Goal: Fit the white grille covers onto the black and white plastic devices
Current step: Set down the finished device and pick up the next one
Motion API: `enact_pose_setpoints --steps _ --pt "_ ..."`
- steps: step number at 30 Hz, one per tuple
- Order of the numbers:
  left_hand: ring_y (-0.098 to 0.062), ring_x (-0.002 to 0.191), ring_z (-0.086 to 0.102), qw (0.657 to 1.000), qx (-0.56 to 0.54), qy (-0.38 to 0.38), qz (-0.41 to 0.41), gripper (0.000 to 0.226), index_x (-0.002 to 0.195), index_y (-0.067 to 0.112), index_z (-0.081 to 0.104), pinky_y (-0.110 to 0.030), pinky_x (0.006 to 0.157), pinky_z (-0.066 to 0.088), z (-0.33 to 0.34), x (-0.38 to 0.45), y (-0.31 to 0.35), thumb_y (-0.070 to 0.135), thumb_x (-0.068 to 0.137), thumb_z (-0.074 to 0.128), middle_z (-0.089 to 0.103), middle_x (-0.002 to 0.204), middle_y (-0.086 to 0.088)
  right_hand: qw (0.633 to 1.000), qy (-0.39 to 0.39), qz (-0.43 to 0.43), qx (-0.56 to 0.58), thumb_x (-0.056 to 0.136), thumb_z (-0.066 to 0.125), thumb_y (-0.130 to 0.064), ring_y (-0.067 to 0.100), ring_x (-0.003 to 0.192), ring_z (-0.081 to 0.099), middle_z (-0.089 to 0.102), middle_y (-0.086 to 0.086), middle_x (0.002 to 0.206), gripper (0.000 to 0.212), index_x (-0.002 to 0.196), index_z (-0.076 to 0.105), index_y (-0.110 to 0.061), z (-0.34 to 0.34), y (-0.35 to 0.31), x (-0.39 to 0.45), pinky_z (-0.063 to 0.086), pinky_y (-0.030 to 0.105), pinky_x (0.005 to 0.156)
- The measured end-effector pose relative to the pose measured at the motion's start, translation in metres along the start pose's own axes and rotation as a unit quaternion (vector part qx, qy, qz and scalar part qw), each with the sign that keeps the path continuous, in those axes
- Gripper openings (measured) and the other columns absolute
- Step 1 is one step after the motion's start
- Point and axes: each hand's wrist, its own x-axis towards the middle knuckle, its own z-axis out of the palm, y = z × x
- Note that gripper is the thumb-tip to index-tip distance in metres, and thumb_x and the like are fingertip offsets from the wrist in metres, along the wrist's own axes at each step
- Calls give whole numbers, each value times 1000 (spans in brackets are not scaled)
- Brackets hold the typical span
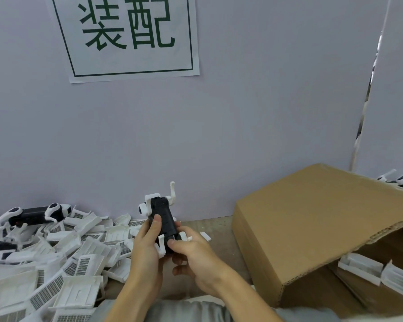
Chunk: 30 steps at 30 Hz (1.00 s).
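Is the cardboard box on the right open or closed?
Open. The cardboard box has its flap raised, and white plastic parts show inside beneath it.

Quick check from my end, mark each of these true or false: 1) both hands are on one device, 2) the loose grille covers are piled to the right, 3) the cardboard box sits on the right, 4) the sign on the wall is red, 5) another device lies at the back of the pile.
1) True: the left hand and right hand both grip the black and white device.
2) False: the pile of white grille covers lies to the left.
3) True: the cardboard box is on the right, its flap open.
4) False: the sign has dark green characters on white paper.
5) True: a second device lies at the pile's far edge.
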Motion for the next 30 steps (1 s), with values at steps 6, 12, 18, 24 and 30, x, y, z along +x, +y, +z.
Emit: enact_pose_setpoints --steps 6,12,18,24,30 --pt "-26 47 58 1000 -1 3 -24 51 109 -3 63 -26 41 38 -5 3 1 44 99 48 65 94 -26 1000 -18 6 -14 71 55 -25 8 61 52 61 -8 77 39 110 62 -25 1 0 1 48 26 60" --pt "-28 51 59 1000 18 5 -6 35 110 3 63 -28 42 40 -2 3 1 34 100 49 67 90 -20 999 -1 34 -34 75 53 -27 8 60 51 60 0 88 34 108 61 -30 0 0 1 49 24 58" --pt "-29 56 62 1000 19 13 -5 26 103 9 64 -28 40 40 4 0 4 31 100 51 71 85 -14 999 1 30 -12 85 57 -29 10 60 54 68 -4 79 18 101 65 -28 -5 1 1 50 26 60" --pt "-23 57 66 986 -120 109 -47 35 95 -2 65 -26 47 53 -7 6 24 29 103 51 69 71 -15 999 -33 40 2 65 62 -27 16 77 67 72 -1 88 41 105 68 -32 -13 2 2 49 27 64" --pt "-24 88 65 966 -222 127 25 23 103 12 64 -40 81 53 -40 15 59 22 105 43 67 93 -7 950 149 -10 -273 90 49 -12 -1 54 52 59 -4 79 26 106 61 -28 -21 16 11 40 13 51"
